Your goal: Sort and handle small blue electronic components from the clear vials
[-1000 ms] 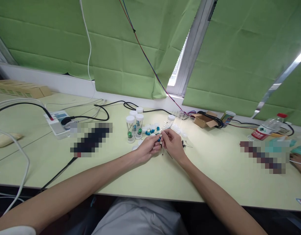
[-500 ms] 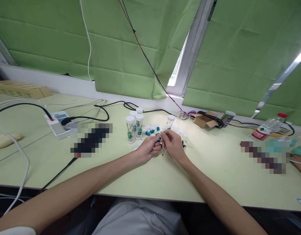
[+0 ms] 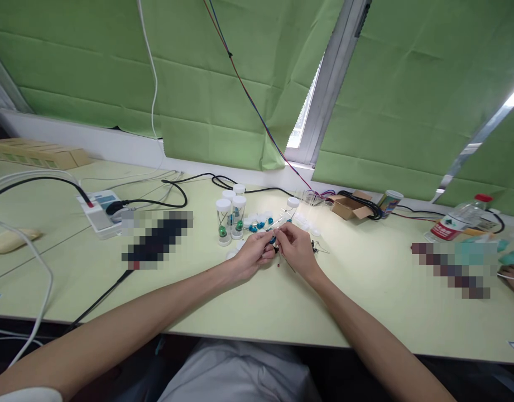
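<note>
Left hand point(image 3: 254, 257) has a narrow grip on a small blue piece point(image 3: 273, 240); right hand point(image 3: 298, 251) meets it, hold unclear. Capped tubes point(image 3: 224, 218) with green pieces point(image 3: 222, 230) at left look done; blue pieces point(image 3: 260, 225) beyond lie loose.

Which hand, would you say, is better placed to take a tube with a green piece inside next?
Probably the left hand: the tubes with green pieces stand just beyond it, while the right hand is farther away. Both meet at a small blue piece, so the left may need freeing.
</note>
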Motion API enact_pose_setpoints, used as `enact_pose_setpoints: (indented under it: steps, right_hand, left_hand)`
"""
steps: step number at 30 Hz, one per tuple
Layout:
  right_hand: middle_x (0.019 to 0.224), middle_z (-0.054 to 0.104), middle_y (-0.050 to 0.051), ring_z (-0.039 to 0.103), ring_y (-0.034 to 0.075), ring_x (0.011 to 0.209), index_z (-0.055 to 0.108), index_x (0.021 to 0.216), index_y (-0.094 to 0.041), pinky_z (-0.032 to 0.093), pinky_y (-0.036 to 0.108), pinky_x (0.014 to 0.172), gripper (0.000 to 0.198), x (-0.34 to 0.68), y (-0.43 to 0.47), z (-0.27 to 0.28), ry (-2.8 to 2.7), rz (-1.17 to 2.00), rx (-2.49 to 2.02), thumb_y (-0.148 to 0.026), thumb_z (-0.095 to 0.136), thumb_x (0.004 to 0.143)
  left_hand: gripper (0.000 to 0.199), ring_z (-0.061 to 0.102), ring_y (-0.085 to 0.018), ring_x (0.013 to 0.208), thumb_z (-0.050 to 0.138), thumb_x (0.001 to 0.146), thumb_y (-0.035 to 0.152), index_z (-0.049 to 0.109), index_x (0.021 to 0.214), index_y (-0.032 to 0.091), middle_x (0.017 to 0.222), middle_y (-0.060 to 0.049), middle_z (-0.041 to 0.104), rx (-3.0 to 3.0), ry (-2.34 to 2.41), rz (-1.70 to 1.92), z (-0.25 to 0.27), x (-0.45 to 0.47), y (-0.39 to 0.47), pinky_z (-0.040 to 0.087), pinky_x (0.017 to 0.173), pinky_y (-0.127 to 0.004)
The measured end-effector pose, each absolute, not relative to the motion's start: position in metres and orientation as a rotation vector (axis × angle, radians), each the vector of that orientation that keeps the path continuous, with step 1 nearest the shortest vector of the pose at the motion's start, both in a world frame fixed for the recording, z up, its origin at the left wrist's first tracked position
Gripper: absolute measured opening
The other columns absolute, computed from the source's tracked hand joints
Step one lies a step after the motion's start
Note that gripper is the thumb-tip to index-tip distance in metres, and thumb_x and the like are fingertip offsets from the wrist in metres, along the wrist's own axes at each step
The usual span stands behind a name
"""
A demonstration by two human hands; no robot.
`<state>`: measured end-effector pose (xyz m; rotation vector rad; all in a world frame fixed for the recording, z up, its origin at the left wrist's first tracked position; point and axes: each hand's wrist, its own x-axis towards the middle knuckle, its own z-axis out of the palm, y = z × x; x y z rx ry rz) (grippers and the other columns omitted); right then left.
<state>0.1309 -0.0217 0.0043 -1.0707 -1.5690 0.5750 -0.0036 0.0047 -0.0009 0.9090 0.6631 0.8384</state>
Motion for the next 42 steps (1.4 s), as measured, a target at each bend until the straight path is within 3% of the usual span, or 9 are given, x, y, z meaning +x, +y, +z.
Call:
enact_pose_setpoints:
  steps: [14,27,35,42]
  right_hand:
    - [0.056,0.052,-0.003,0.049,0.013,0.051,0.052,0.070,-0.021,0.039,0.025,0.051,0.027,0.1334,-0.0175,0.0012,-1.549,0.552,-1.093,-0.038,0.056,0.090]
    - [0.054,0.045,-0.004,0.041,0.011,0.050,0.050,0.064,-0.019,0.031,0.024,0.048,0.030,0.1328,-0.0165,0.0002,-1.532,0.484,-1.098,-0.036,0.058,0.088]
    - [0.061,0.058,0.000,0.049,0.012,0.053,0.066,0.075,-0.017,0.039,0.025,0.053,0.022,0.1316,-0.0195,0.0050,-1.550,0.407,-1.084,-0.034,0.058,0.088]
    - [0.065,0.061,0.000,0.051,0.012,0.053,0.068,0.090,-0.018,0.043,0.026,0.053,0.018,0.1307,-0.0203,0.0031,-1.552,0.382,-1.040,-0.033,0.058,0.089]
  left_hand:
    - [0.033,0.024,-0.003,0.039,0.067,0.084,0.045,0.051,0.082,0.017,0.051,0.009,0.030,0.961,0.703,0.857,-0.0005,-0.0028,0.0038,0.009,0.040,-0.018]
    - [0.043,0.025,-0.002,0.040,0.076,0.074,0.052,0.051,0.078,0.017,0.052,0.010,0.031,0.991,0.695,0.856,-0.0041,-0.0038,0.0065,0.009,0.040,-0.019]
    - [0.033,0.025,-0.002,0.041,0.074,0.077,0.038,0.050,0.077,0.016,0.052,0.009,0.030,0.928,0.662,0.823,-0.0054,-0.0037,0.0098,0.007,0.040,-0.018]
    - [0.027,0.025,-0.002,0.040,0.071,0.080,0.030,0.048,0.075,0.017,0.051,0.010,0.030,0.879,0.647,0.806,-0.0007,-0.0023,0.0067,0.009,0.038,-0.016]
